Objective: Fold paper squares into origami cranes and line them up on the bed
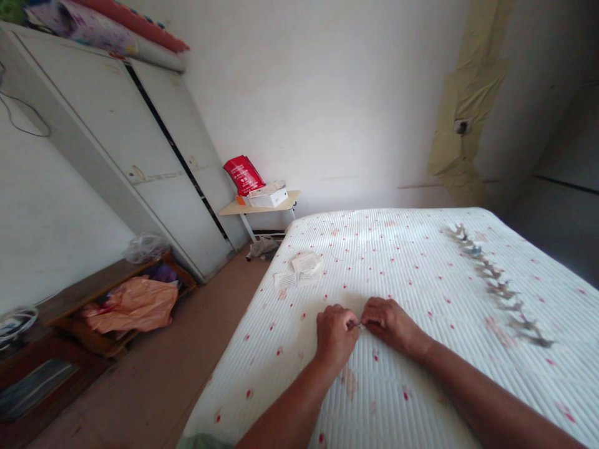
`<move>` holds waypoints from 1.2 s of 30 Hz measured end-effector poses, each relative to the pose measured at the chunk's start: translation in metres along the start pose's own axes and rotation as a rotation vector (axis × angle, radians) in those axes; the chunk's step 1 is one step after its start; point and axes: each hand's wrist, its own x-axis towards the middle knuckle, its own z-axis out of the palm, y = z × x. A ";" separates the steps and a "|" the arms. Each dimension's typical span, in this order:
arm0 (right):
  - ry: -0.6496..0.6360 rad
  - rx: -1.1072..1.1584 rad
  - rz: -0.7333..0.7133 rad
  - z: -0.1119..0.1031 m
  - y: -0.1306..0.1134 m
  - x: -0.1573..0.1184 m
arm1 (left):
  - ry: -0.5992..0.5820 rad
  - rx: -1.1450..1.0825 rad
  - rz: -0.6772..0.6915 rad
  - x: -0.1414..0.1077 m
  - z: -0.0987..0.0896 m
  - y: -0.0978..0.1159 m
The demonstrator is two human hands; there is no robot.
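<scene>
My left hand and my right hand come together above the middle of the bed. Both are closed, fingertips pinching close to each other. A tiny dark bit shows between them, too small to name. Beyond my left hand lie pieces of printed paper, flat on the white ribbed mattress cover with red dots. To the right of my right hand, a slanting row of several small greyish, pointed pieces lies on the cover; their kind is too blurred to make out.
Behind the bed's far left corner is a small table with a red bag and a white box. A grey metal cabinet stands at left. Below it is a wooden bench with an orange plastic bag.
</scene>
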 end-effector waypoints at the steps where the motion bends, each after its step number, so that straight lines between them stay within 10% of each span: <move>1: -0.002 -0.008 -0.011 0.000 0.000 0.000 | 0.002 0.002 -0.001 0.000 0.000 0.000; 36: -0.038 -0.145 -0.073 -0.003 0.003 -0.001 | 0.017 -0.073 0.016 0.002 -0.001 -0.003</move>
